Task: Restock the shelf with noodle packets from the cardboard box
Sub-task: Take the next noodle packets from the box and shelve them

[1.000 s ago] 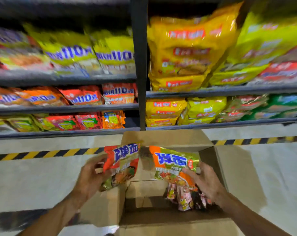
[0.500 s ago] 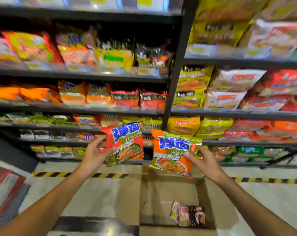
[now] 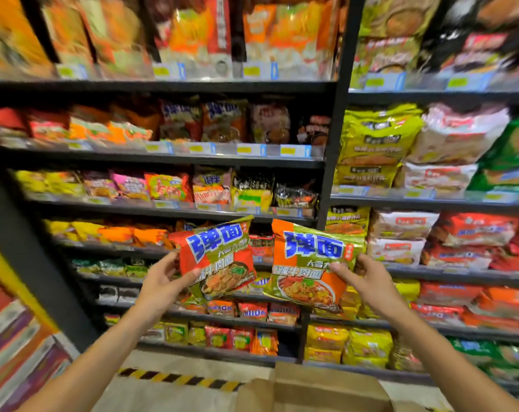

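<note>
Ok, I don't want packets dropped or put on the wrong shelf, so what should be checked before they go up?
1. Left hand grips the left packet by its edge: ok.
2. Right hand grips the right packet by its edge: ok.
3. Both packets face label-forward and are clear of the cardboard box: ok.
4. Matching packets on the shelf, with the same blue lettering, sit in the row above: ok, though blurred.
5. Free slot in that row: cannot tell, the image is blurred.
6. Packets undamaged: cannot tell.
</note>
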Motion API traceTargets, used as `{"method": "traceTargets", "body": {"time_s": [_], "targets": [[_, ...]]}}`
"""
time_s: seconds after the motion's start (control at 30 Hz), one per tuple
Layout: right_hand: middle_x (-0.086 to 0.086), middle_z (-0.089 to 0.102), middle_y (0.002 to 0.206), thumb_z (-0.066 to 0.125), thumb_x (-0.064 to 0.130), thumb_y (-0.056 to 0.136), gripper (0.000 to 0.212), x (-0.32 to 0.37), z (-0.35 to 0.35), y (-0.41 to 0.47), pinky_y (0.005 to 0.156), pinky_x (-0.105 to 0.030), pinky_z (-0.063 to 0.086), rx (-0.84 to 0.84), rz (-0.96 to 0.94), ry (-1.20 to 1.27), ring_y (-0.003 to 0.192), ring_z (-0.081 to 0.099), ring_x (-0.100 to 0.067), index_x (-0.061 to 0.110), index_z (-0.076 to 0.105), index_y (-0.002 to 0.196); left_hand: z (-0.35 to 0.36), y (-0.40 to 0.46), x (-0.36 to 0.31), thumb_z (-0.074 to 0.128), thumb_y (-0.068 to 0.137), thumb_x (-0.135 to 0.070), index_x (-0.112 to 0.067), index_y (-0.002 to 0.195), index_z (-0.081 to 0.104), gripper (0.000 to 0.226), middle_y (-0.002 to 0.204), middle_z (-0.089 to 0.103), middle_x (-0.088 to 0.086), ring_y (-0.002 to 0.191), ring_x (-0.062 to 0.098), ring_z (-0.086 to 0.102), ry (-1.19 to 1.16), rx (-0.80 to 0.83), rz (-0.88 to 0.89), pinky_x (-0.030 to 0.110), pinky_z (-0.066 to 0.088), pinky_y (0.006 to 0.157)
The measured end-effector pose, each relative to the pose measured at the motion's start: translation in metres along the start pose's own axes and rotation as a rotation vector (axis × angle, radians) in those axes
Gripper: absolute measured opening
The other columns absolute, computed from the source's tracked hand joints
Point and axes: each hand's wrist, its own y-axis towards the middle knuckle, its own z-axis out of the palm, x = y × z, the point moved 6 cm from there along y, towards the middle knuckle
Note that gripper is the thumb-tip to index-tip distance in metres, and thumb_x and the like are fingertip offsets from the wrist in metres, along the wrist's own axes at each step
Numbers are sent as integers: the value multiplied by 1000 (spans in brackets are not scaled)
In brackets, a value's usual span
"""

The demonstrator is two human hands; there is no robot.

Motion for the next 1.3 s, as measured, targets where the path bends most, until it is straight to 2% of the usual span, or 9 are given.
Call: {"method": "traceTargets", "body": {"time_s": [0.1, 0.27, 0.4, 0.53, 0.7, 0.87, 1.13, 1.3], "targets": [[7, 72, 93, 73, 24, 87, 14, 22, 1, -1, 60, -11, 52, 1, -55, 14, 79, 70, 6, 16, 66, 96, -19, -19, -29, 81, 75, -30, -27, 120, 64, 48, 111, 74, -3, 103, 18, 70, 19, 6, 50, 44, 59, 84], [4, 71, 88, 72, 21, 88, 11, 66, 14, 3, 56, -11, 51, 35, -137, 35, 72, 68, 8, 13, 64, 89, -57, -46, -66, 82, 76, -38, -30, 119, 65, 47, 114, 72, -5, 108, 16, 68, 21, -52, 105, 48, 55, 92], [7, 74, 94, 72, 23, 87, 14, 94, 32, 6, 60, -12, 53, 75, -196, 38, 79, 70, 5, 16, 68, 98, -87, -52, -84, 79, 79, -29, -25, 119, 65, 42, 113, 73, -6, 106, 13, 68, 23, -111, 136, 47, 55, 94], [6, 78, 86, 74, 35, 77, 27, 120, 58, 13, 61, -19, 57, 74, -228, 38, 80, 74, -6, 16, 72, 96, -123, -45, -88, 77, 82, -25, -22, 125, 62, 45, 115, 72, -6, 107, 13, 68, 10, -132, 175, 43, 53, 97], [8, 79, 91, 73, 28, 85, 19, 151, 104, 30, 66, -20, 60, 94, -233, 38, 83, 75, -8, 20, 71, 102, -174, -20, -77, 75, 84, -22, -23, 125, 62, 43, 116, 72, -7, 108, 11, 68, -44, -124, 194, 36, 54, 93], [10, 78, 89, 73, 25, 82, 20, 182, 157, 54, 62, -17, 58, 59, -222, 50, 82, 74, -6, 19, 71, 100, -233, 16, -66, 74, 84, -20, -35, 115, 62, 37, 112, 72, -14, 104, 6, 68, -66, -106, 217, 24, 58, 79], [12, 78, 92, 73, 27, 81, 20, 197, 213, 81, 63, -17, 58, -20, -208, 43, 84, 74, -6, 22, 72, 100, -286, 84, -43, 74, 84, -23, -27, 123, 62, 41, 114, 73, -8, 106, 10, 68, -70, -28, 230, 35, 55, 90], [13, 78, 91, 73, 29, 81, 23, 195, 219, 99, 63, -17, 58, -62, -181, -11, 83, 74, -6, 19, 71, 102, -274, 139, -38, 73, 86, -20, -30, 116, 64, 33, 109, 73, -15, 102, 5, 69, -80, 29, 247, 29, 54, 89]]}}
